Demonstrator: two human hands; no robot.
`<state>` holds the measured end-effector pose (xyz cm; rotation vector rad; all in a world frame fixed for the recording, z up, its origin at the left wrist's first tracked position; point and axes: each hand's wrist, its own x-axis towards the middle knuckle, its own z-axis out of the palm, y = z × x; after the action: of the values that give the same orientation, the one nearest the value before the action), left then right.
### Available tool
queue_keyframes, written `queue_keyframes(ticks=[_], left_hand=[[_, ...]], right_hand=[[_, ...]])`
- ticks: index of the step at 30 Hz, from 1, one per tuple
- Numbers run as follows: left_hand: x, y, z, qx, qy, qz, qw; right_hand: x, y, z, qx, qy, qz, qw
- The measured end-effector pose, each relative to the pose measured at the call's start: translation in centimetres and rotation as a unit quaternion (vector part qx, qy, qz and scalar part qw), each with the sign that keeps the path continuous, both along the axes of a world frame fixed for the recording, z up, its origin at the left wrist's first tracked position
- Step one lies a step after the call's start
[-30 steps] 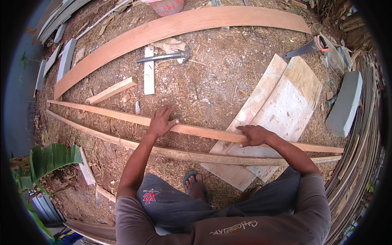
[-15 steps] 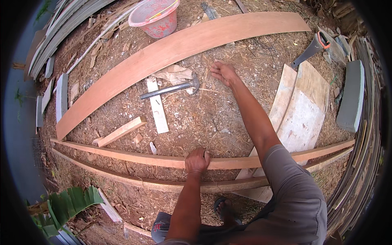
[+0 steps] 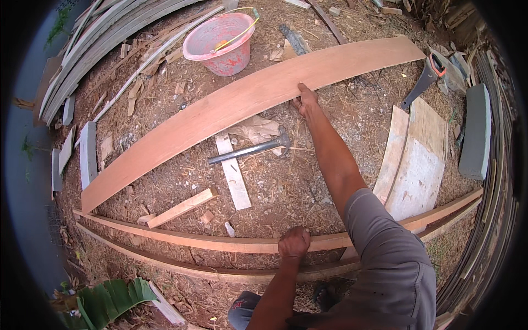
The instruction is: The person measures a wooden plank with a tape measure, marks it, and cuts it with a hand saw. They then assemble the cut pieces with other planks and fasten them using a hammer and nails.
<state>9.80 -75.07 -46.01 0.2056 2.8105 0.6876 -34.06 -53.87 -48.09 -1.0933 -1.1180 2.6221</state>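
Note:
My right hand [image 3: 305, 100] grips the near edge of the long plywood strip [image 3: 198, 121], thumb on top. Below it, my left hand [image 3: 294, 242] is closed on the upper of two long wooden battens [image 3: 209, 242] lying side by side near my feet. The second batten [image 3: 176, 263] is just below that one. Between my hands and to the left lie a hammer [image 3: 242, 153] across a short pale board [image 3: 234, 181], some crumpled brown material [image 3: 253, 126] and a short timber block [image 3: 181, 208].
A pink bucket [image 3: 228, 60] stands behind the strip. A handsaw [image 3: 418, 82], weathered boards [image 3: 415, 170] and a grey block [image 3: 474, 132] are at right, beside stacked long strips [image 3: 484, 220]. More boards [image 3: 82, 66] and blocks [image 3: 88, 154] line the left. A banana leaf [image 3: 110, 302] lies lower left.
My right hand has left the batten and reached forward to take hold of the plywood strip. My left hand still grips the batten. The view has shifted forward, showing more of the bucket.

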Motion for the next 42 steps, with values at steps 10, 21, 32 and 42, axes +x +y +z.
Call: queue_keyframes(ticks=[10, 21, 32, 42], left_hand=[[0.6, 0.4, -0.7, -0.040, -0.016, -0.021, 0.999], [1.1, 0.9, -0.5, -0.090, 0.025, 0.016, 0.996], [8.2, -0.8, -4.9, 0.539, 0.059, 0.586, 0.602], [14.1, -0.7, 2.4, 0.616, -0.050, 0.578, 0.533]], right_hand=[[15.8, -2.5, 9.2, -0.012, 0.130, 0.178, 0.975], [33.3, 12.2, 26.9, 0.151, 0.300, 0.263, 0.905], [63.8, 34.5, 14.9, 0.007, 0.074, 0.150, 0.986], [80.4, 36.8, 8.8, 0.111, -0.174, 0.152, 0.967]])
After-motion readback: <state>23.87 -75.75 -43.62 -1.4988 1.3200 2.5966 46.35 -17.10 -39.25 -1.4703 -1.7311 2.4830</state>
